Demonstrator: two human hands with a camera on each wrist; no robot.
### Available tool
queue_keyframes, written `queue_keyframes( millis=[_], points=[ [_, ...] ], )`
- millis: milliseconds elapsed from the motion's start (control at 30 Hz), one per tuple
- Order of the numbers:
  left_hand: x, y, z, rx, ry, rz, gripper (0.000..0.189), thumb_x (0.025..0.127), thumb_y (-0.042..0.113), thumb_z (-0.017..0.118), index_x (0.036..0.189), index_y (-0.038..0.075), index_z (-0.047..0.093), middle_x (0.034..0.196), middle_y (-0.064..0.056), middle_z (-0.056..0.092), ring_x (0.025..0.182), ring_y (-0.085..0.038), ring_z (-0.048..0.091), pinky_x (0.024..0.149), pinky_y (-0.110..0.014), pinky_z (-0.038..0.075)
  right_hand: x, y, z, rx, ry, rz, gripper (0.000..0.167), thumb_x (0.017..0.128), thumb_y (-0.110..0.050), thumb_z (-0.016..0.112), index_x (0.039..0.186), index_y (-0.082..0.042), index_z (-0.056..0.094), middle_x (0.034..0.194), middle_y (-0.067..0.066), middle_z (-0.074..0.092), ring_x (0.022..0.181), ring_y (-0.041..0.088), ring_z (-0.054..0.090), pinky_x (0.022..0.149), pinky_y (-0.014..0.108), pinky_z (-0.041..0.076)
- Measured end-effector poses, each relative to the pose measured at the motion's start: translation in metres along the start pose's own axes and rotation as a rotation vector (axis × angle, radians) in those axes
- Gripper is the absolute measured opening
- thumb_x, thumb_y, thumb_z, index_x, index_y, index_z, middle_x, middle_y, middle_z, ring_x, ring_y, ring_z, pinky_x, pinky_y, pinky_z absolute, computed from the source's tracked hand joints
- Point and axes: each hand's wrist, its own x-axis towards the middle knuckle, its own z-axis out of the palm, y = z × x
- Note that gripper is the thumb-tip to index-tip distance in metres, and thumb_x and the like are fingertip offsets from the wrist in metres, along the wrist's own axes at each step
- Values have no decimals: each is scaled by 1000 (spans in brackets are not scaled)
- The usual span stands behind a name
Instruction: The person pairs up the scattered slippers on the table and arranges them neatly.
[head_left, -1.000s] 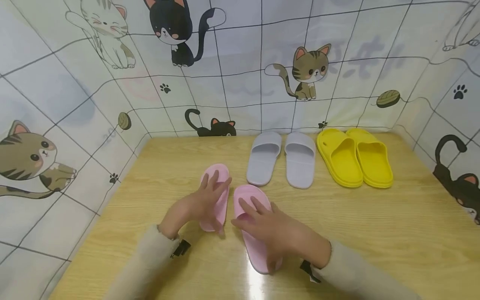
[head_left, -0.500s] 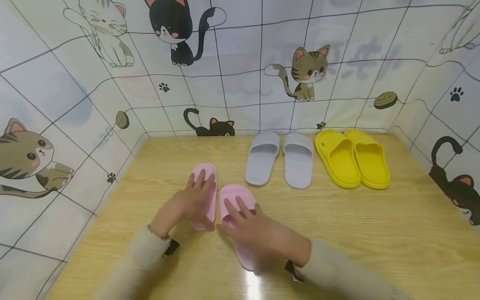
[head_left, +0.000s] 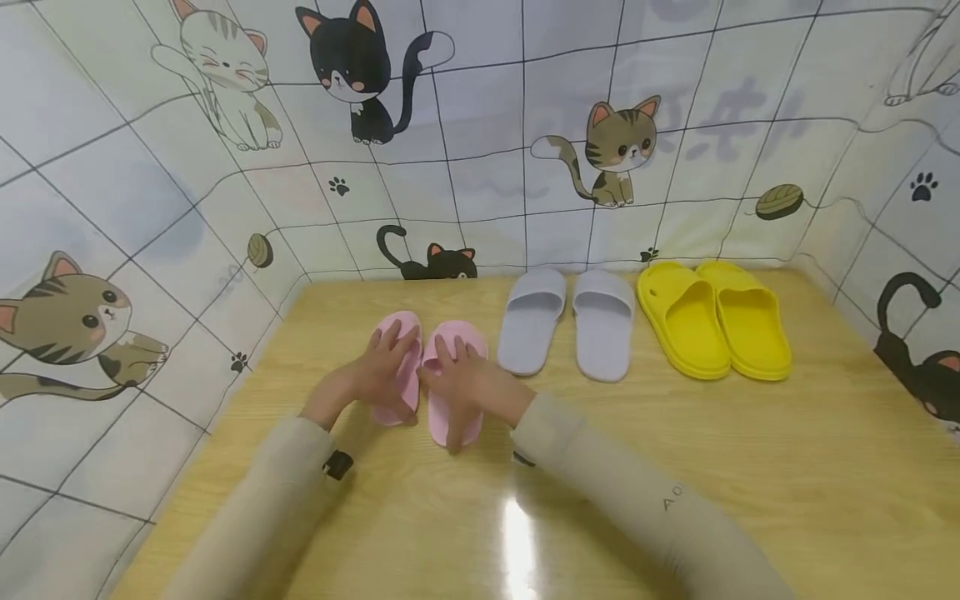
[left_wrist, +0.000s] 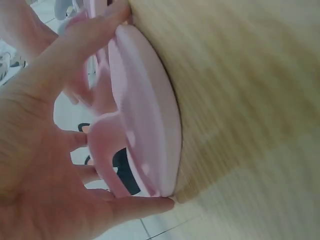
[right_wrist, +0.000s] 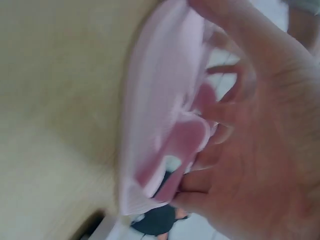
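Note:
A pair of pink slippers lies side by side on the wooden table, left of centre, toes pointing to the wall. My left hand (head_left: 384,371) spans the left pink slipper (head_left: 409,383) from above. In the left wrist view the thumb is at the heel end of this slipper (left_wrist: 150,115) and the little finger at its toe edge, down by the tabletop. Over the right pink slipper (head_left: 467,330), my right hand (head_left: 476,385) grips it lengthwise. The right wrist view has the thumb at the heel of that slipper (right_wrist: 155,95) and fingers by its strap.
Two grey slippers (head_left: 603,333) stand right of the pink pair, near the back wall. Beyond them is a pair of yellow clogs (head_left: 686,333). A cat-patterned sheet (head_left: 487,108) covers the back and sides around the table (head_left: 637,467).
Both hands and the pink slippers have moved left. The right slipper has also gone back toward the wall and straightened, coming level beside the left one.

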Motion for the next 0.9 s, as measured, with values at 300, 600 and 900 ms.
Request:
queue_keyframes(
  millis=[300, 600, 900],
  points=[
    [45, -13, -4, -27, -6, -5, 145, 64, 49, 97, 165, 2, 5, 170, -33, -2, 156, -57, -2, 125, -70, 7, 31, 39, -9, 122, 1, 128, 142, 64, -69, 88, 168, -22, 4, 171, 29, -9, 157, 54, 4, 130, 58, 14],
    [73, -9, -9, -72, -16, -20, 145, 62, 46, 98, 167, 9, 4, 172, -28, -6, 157, -56, -4, 124, -71, 11, 35, 59, -12, 110, 19, 187, 142, 61, -69, 90, 167, -16, 11, 170, 32, -3, 156, 56, 9, 128, 61, 20],
    [96, 6, -12, -60, -22, -34, 146, 63, 51, 97, 167, 13, 2, 172, -27, -7, 157, -55, -4, 124, -71, 13, 29, 74, -11, 153, 7, 215, 142, 63, -66, 91, 168, -19, 7, 172, 28, -6, 156, 55, 7, 126, 65, 19]
  ],
)
